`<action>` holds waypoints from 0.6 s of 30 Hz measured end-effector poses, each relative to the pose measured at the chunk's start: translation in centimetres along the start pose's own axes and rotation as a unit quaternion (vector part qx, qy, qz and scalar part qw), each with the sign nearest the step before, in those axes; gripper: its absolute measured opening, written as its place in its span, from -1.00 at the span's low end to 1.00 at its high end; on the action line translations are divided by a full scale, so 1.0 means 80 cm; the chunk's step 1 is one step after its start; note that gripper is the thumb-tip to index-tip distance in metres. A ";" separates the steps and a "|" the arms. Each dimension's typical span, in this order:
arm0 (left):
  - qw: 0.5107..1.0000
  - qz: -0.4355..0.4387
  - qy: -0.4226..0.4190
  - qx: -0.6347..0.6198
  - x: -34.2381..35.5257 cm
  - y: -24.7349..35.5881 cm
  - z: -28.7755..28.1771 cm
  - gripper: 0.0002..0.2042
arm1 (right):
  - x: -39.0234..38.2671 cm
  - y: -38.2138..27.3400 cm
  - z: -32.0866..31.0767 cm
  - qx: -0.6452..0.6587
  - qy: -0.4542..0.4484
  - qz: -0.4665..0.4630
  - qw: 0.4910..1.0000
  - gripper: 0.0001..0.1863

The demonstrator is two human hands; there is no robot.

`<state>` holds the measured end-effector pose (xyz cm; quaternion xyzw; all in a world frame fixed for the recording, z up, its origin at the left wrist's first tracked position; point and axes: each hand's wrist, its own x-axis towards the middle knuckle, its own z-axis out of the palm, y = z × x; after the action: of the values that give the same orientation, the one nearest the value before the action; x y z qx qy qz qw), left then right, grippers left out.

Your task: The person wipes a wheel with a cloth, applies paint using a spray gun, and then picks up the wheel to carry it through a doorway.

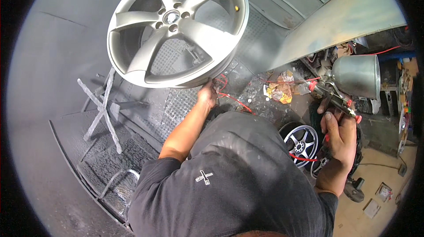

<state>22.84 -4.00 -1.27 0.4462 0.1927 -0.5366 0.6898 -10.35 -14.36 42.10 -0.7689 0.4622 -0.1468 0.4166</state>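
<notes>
Alloy wheel: silver, five spokes, top centre, face toward the camera, well forward of the body. What carries it is hidden. Left hand is at the wheel's lower edge, fingers curled up toward the back of the lip; fingertips hidden, so can't tell how far they close or whether they bear any weight. Right hand is wrapped around the spray gun, well out to the right; metal cup sits at its far end.

Handling, my read: wheel is stiff and heavy, awkward one-handed. Best hold is the rear barrel or back of the lip, keeping skin off the spokes and front face. Can't tell if the finish is wet; if so, slippery and easily marked. Gun is rigid; cup likely makes it top-heavy, so grip firmly at the handle.

Clearances: cross-shaped stand is near the wheel's lower left. Pale panel slants in at upper right, between wheel and clutter. Red hose shows by the stored wheel, a snag risk. Most open room is left of the wheel.
</notes>
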 end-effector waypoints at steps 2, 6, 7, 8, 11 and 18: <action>1.000 -0.004 0.002 0.003 -0.005 0.001 0.005 -0.75 | 0.003 -0.003 -0.002 -0.013 -0.017 -0.004 1.000 -0.67; 1.000 0.007 -0.014 -0.004 -0.010 0.013 -0.011 -0.74 | 0.015 -0.012 0.012 0.046 0.101 -0.005 0.994 -0.66; 0.999 0.011 -0.029 -0.010 -0.004 0.014 -0.023 -0.74 | 0.023 -0.017 0.014 0.045 0.137 -0.030 0.989 -0.67; 0.999 0.018 -0.033 -0.015 0.001 0.012 -0.032 -0.73 | 0.029 -0.015 0.012 0.012 0.150 -0.060 0.987 -0.69; 1.000 0.021 -0.013 0.001 -0.013 0.026 -0.029 -0.73 | 0.039 -0.009 0.007 -0.111 0.147 0.018 0.983 -0.71; 0.993 0.065 0.094 -0.042 -0.026 0.050 -0.065 -0.87 | 0.012 -0.042 0.049 -0.032 -0.018 0.014 0.999 -0.72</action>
<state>26.88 1.55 -0.81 0.4771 0.2492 -0.4376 0.7202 -5.48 -12.40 42.12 -0.7776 0.4698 -0.1125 0.4024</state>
